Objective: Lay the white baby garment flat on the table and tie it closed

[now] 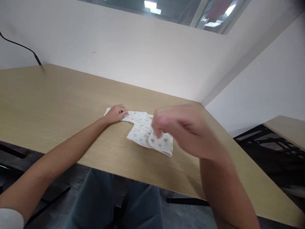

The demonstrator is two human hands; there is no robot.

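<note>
White wall (pixel 131 54) backed the wood-grain tabletop (pixel 71 95), where a printed baby shirt (pixel 139 135) lay between the far and near edges. Curled fingers of the left hand (pixel 116 114) rested on its outstretched sleeve (pixel 130 117); whether they pinched cloth, I couldn't tell. Bent and blurred, the right hand (pixel 183 130) covered the shirt's right side, its grip unclear. Arranging the shirt seemed the step in hand; next, probably, the left needed to steady the sleeve while the right worked the body.
</note>
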